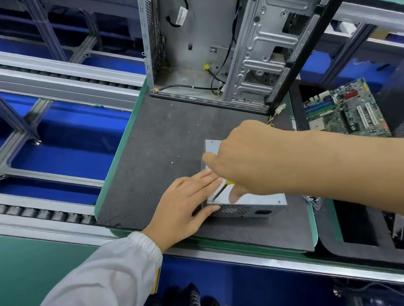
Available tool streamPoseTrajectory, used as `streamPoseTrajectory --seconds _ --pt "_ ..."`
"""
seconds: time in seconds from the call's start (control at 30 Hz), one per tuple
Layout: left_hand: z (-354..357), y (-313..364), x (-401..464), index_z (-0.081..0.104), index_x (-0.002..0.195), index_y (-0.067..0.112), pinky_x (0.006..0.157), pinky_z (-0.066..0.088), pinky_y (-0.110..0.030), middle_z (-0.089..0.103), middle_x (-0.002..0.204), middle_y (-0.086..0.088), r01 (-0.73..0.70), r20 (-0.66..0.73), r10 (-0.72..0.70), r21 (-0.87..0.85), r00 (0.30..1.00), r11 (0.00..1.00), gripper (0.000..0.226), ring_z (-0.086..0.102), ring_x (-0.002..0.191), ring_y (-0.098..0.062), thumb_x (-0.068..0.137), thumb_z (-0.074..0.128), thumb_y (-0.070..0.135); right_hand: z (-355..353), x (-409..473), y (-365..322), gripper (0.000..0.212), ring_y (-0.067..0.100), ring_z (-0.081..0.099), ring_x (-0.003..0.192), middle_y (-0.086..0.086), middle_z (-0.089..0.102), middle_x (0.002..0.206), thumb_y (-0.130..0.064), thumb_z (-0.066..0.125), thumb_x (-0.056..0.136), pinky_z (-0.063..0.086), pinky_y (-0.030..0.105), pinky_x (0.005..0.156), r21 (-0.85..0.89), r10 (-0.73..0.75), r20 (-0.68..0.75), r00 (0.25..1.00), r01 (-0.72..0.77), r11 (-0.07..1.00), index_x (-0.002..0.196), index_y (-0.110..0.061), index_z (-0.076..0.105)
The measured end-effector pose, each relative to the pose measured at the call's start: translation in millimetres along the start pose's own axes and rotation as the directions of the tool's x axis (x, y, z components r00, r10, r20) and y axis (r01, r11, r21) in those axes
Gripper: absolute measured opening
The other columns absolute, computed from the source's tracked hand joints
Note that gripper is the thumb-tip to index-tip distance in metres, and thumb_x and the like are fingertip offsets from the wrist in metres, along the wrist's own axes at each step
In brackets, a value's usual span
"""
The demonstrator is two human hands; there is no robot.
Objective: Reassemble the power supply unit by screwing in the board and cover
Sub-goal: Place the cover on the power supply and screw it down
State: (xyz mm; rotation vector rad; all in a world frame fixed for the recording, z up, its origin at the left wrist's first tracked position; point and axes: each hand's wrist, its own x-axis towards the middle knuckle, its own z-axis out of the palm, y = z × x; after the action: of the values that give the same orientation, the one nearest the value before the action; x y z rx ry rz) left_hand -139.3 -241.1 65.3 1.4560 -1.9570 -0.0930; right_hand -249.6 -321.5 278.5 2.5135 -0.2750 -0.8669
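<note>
Silver sheet-metal power supply unit (247,207) with a perforated mesh side, lying flat on the dark grey foam mat (167,131) of the green-edged desk (114,165), directly under both sets of fingers. Left hand (181,208) laid flat, fingers (207,177) straight and together on the unit's top near corner, thumb along the mesh side, pressing rather than gripping. Right hand (242,156) reaching in from the right above the unit, fingers curled round a slim screwdriver with a yellow handle and steel shaft (220,191), tip set down on the cover near the corner just beside the left fingertips. Two small loose silver screws (175,159) on the mat, a little beyond the left fingertips. Open grey steel computer tower case (214,35) standing upright at the far edge of the mat, well past the right fingers, holding black cables and a yellow connector (206,67) on its floor. Black foam-lined tray (301,102) beyond the right wrist, holding a green motherboard (348,109) tilted against its wall. Second black foam tray (357,235) below the right forearm; contents not clear.
</note>
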Motion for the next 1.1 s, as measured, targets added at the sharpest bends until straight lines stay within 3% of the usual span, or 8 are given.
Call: streamPoseTrajectory --seconds 0.1,0.17,0.27,0.47,0.63,0.83,0.97,1.1 --pt "-0.7 -2.4 0.5 0.058 0.133 0.014 0.1 0.035 -0.025 0.059 0.136 0.002 0.006 0.016 -0.006 0.008 1.0 1.0 0.046 0.049 0.128 -0.016 0.091 0.067 0.029 -5.4 -2.1 -1.8 0.021 0.016 0.025 0.049 0.006 0.047 0.095 -0.015 0.055 0.088 0.015 0.028 0.042 0.017 -0.025 -0.037 0.999 0.025 1.0 0.108 -0.012 0.048" --pt "-0.5 -2.8 0.7 0.059 0.131 0.014 0.099 0.035 -0.025 0.061 0.131 0.002 -0.002 0.005 0.002 0.004 1.0 1.0 0.044 0.052 0.124 -0.017 0.091 0.068 0.029 -7.6 -1.8 -4.3 0.006 0.02 0.034 0.054 0.004 0.048 0.08 -0.008 0.052 0.086 0.017 0.025 0.043 -0.008 0.016 -0.046 0.999 -0.016 1.0 0.083 -0.011 0.051" --pt "-0.1 -0.9 1.3 0.058 0.131 0.016 0.099 0.033 -0.023 0.062 0.129 0.002 -0.006 -0.004 0.006 -0.003 1.0 1.0 0.042 0.051 0.122 -0.016 0.093 0.06 0.033 -14.9 -2.4 -9.9 0.029 0.016 0.029 0.048 0.0 0.029 0.056 0.001 0.05 0.08 0.017 0.021 0.046 -0.085 0.028 0.017 0.999 -0.026 0.996 0.06 -0.013 0.034" --pt "-1.0 -2.9 1.7 0.054 0.137 0.017 0.102 0.031 -0.021 0.057 0.138 0.003 -0.012 0.034 0.013 -0.008 0.999 1.0 0.046 0.048 0.13 -0.015 0.095 0.053 0.037 -6.9 -0.2 -8.5 0.016 0.015 0.025 0.048 0.007 0.036 0.08 -0.01 0.052 0.087 0.015 0.027 0.042 0.022 0.048 -0.012 0.999 -0.048 0.999 0.102 -0.011 0.046" --pt "-1.7 -1.5 2.2 0.057 0.132 0.017 0.101 0.031 -0.021 0.061 0.132 0.003 -0.013 0.02 0.013 -0.015 1.0 1.0 0.041 0.052 0.124 -0.016 0.094 0.056 0.034 -11.3 -3.1 -10.9 0.031 0.02 0.039 0.059 0.002 0.033 0.059 0.001 0.049 0.081 0.017 0.022 0.046 -0.052 0.055 -0.041 0.998 -0.057 0.997 0.06 -0.013 0.032" --pt "-2.9 -0.7 2.8 0.06 0.128 0.016 0.101 0.031 -0.022 0.061 0.13 0.002 -0.02 0.02 0.021 -0.027 1.0 0.999 0.039 0.052 0.123 -0.018 0.095 0.054 0.035 -6.5 -8.1 -13.2 0.02 0.016 0.027 0.048 0.005 0.039 0.08 -0.008 0.051 0.086 0.015 0.026 0.043 0.029 0.053 -0.02 0.998 -0.053 0.998 0.105 -0.01 0.044" --pt "-8.3 -7.1 4.4 0.054 0.135 0.021 0.11 0.028 -0.022 0.055 0.138 0.005 -0.022 0.057 0.032 -0.172 0.998 0.985 0.055 0.043 0.131 -0.009 0.091 0.057 0.053 -13.5 -7.9 -14.2 0.022 0.023 0.042 0.066 0.001 0.033 0.068 0.001 0.05 0.083 0.014 0.026 0.045 -0.026 0.064 -0.039 0.997 -0.065 0.998 0.068 -0.013 0.041" --pt "-23.7 -48.4 20.6 0.062 0.126 0.016 0.1 0.045 -0.039 0.058 0.125 0.003 0.234 -0.123 -0.303 -0.39 0.945 0.89 0.036 0.055 0.118 -0.015 0.096 0.056 0.035 -16.6 -10.1 -16.0 0.023 0.014 0.027 0.048 0.0 0.028 0.056 0.003 0.048 0.079 0.016 0.024 0.046 -0.071 0.033 0.002 0.999 -0.033 0.997 0.067 -0.014 0.038"
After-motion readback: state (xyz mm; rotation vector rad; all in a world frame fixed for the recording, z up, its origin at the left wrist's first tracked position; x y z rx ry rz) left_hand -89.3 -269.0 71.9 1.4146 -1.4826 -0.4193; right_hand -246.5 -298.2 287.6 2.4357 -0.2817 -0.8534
